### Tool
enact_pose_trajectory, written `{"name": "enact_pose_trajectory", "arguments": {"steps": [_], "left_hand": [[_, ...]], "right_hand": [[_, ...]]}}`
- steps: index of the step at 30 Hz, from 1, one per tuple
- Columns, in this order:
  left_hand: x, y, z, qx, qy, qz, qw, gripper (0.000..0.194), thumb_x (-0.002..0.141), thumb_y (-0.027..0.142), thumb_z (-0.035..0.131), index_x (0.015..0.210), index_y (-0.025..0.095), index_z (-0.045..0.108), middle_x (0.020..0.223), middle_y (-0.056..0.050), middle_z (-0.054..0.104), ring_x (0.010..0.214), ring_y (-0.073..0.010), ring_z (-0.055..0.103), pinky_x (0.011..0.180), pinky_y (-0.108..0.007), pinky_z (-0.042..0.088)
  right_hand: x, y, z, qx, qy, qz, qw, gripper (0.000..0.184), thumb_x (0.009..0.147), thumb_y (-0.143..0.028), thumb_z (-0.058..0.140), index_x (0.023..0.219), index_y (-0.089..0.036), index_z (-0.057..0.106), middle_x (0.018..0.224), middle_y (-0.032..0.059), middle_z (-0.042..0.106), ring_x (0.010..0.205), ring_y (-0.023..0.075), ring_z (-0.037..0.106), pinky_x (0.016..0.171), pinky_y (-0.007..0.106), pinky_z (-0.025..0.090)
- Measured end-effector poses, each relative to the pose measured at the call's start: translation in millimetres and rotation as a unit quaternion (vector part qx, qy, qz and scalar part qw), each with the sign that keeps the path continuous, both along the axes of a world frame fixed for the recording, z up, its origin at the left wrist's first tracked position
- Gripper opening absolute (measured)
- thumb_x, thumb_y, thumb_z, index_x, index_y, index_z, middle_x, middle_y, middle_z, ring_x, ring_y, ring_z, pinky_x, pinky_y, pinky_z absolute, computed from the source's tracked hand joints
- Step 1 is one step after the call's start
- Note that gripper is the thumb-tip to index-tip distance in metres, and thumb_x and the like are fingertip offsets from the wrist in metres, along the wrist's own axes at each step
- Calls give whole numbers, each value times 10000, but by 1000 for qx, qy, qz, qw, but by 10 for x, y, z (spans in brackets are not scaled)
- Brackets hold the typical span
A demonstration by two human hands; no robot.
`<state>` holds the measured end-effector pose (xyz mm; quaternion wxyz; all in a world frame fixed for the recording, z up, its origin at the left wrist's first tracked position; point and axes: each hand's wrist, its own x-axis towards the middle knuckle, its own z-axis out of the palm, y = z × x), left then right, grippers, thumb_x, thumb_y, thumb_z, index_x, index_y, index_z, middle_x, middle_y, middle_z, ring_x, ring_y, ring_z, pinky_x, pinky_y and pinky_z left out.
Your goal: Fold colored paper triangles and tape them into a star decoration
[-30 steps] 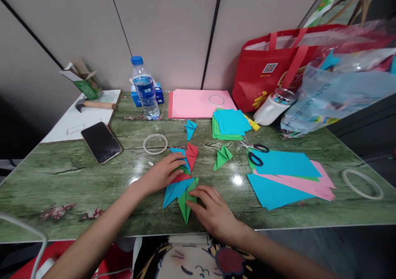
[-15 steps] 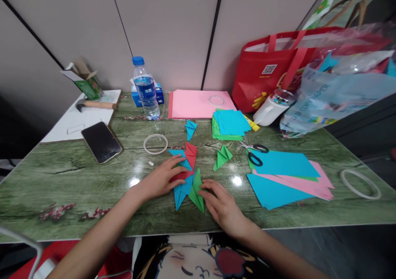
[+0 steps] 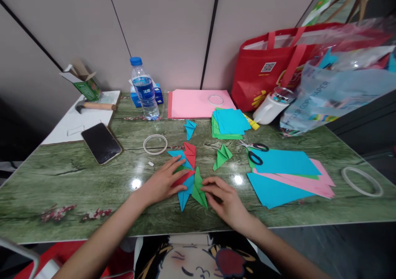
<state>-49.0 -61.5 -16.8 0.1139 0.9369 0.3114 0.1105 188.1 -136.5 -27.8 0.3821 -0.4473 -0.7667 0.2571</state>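
Note:
My left hand (image 3: 164,178) lies with fingers spread over a cluster of folded paper pieces, touching an upper blue folded paper piece (image 3: 180,157) and a red folded paper piece (image 3: 185,177) partly hidden under it. The thumb is by a lower blue folded paper piece (image 3: 186,192). My right hand (image 3: 225,198) pinches the right edge of a green folded paper piece (image 3: 199,190), which lies beside the lower blue one. Another red folded paper piece (image 3: 190,152) forms the top of the cluster. Loose on the table are a green folded piece (image 3: 222,157) and a small blue one (image 3: 190,128).
Right: scissors (image 3: 254,150) on coloured paper sheets (image 3: 284,162), and a tape ring (image 3: 361,181). Behind stand square papers (image 3: 232,121), pink sheets (image 3: 192,103), a white mug (image 3: 270,107) and a red bag (image 3: 256,70). Left: a phone (image 3: 101,143), hammer (image 3: 95,105) and water bottle (image 3: 145,91).
The lower blue piece and the green piece have shifted slightly right, their lower points swinging rightward. Both hands stay at the cluster, and the camera view has moved a little.

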Motion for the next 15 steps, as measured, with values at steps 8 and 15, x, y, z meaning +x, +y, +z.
{"name": "enact_pose_trajectory", "arguments": {"steps": [8, 15], "left_hand": [[40, -34, -52, -6, -20, 18, 1000, 450, 889, 440, 483, 1261, 190, 459, 1404, -122, 410, 1382, -274, 228, 1091, -484, 323], [42, -63, -40, -42, -69, 37, 996, 386, 880, 459, 487, 1117, 158, 441, 1374, -168, 426, 1378, -266, 244, 1064, -475, 370]], "right_hand": [[-234, 309, 59, -195, 120, -148, 962, 155, 722, -304, 681, 738, -169, 604, 828, 57, 597, 707, 165, 600, 587, 279, 526], [-403, 373, 50, -275, 145, -171, 935, 540, 575, -168, 725, 1086, -177, 548, 947, 39, 592, 585, 92, 532, 561, 254, 485]]}}
